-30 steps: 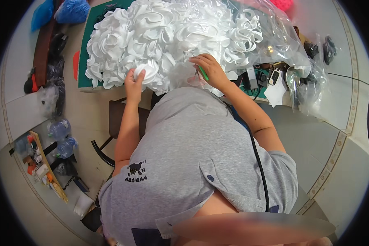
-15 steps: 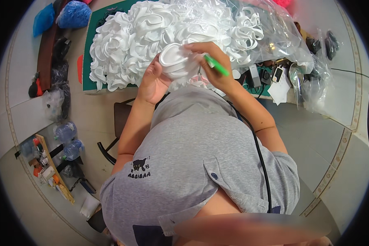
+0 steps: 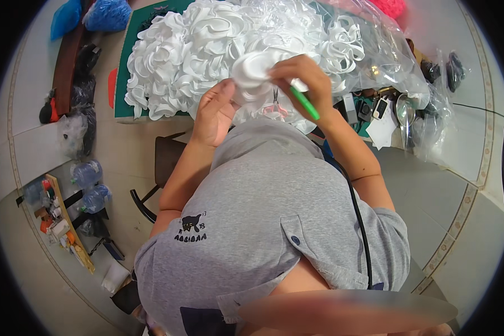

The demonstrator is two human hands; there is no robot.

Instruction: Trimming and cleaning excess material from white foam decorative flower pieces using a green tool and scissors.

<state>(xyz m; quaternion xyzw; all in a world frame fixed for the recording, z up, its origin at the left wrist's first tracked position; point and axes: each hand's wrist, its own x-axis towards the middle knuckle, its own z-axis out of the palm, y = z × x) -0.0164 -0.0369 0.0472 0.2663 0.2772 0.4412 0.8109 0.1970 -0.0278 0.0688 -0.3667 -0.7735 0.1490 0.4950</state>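
Observation:
A white oval piece (image 3: pixel 251 68), layered like a coiled soft band, is raised between my two hands just in front of the pile. The fingers of my left hand (image 3: pixel 214 115) are closed at its lower left edge. My right hand (image 3: pixel 305 79) pinches its right side, and a green pen-like tool (image 3: pixel 304 103) is tucked in the same hand, sloping down to the right. What the tool's other end looks like is hidden by the fingers. Below the piece, small scissors (image 3: pixel 275 110) with pinkish handles rest on white material near my lap.
A big heap of white curled bands (image 3: pixel 173 67) covers the green mat (image 3: pixel 121 92). Clear plastic sheeting (image 3: pixel 383 53) lies over its right side. Small dark devices, a white paper (image 3: pixel 382 131) and cables sit at the table's right edge. A dark chair (image 3: pixel 168 159) stands at left.
The white piece has moved right and slightly up, turning flatter, with my right hand going along. My left hand has also shifted a little right. The green tool tilts more steeply downward.

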